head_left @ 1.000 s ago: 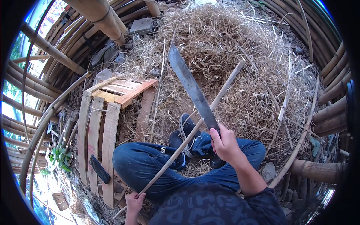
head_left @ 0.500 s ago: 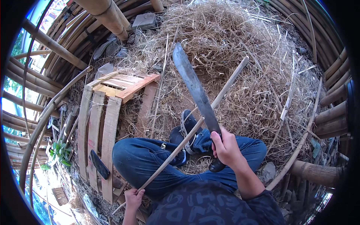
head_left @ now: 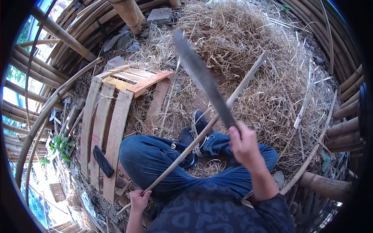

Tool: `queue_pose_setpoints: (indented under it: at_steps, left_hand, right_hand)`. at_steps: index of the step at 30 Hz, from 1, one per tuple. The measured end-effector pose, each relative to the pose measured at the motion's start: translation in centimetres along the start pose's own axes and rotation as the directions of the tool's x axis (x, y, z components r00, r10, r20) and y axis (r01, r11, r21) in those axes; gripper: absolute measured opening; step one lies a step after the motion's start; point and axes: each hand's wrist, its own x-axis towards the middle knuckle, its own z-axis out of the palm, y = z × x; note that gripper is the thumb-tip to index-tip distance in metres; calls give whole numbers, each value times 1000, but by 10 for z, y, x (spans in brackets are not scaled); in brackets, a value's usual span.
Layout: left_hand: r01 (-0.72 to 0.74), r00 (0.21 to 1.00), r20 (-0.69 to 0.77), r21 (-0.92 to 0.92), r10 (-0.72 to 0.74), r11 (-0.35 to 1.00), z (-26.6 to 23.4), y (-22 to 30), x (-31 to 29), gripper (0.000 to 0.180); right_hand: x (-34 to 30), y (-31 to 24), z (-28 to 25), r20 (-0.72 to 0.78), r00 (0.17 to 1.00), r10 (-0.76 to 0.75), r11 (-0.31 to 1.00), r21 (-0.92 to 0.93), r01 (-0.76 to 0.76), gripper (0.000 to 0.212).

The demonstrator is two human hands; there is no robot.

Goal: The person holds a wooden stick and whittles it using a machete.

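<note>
A long, thin bamboo strip (head_left: 182,156) slants from the lower left up to the right, across my crossed legs. Close to its lower end, my left hand (head_left: 139,200) is closed around it beside my left knee. My right hand (head_left: 244,144) grips the handle of a machete (head_left: 204,79) above my right leg. The wide, dark grey blade points up and to the left and crosses over the upper half of the strip. It is slightly blurred, and I cannot tell whether the blade touches the strip.
Dry shavings (head_left: 268,81) are heaped ahead and to the right. At the left stands a slatted wooden crate (head_left: 123,112) with a black phone (head_left: 103,161) lying on it. Bamboo poles (head_left: 58,33) and a thick bamboo piece (head_left: 326,185) edge the place. A grey brick (head_left: 160,16) lies far off.
My right hand has moved a little right and up with the machete, whose blade now blurs. The strip's far end has shifted slightly right and up. My left hand keeps its hold.
</note>
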Motion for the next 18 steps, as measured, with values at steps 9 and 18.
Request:
queue_pose_setpoints:
  at_steps: [9, 18]
  left_hand:
    - [-40, 999, -25, -23, 39, 999, 4, -14, 0, 38]
    - [4, 1000, 11, -118, -3, 993, 8, -27, 2, 34]
  right_hand:
    - [4, 8, -6, 26, 991, 135, 985, 104, -137, 25]
    - [-39, -15, 40, 375, 927, -21, 1000, 22, 14, 24]
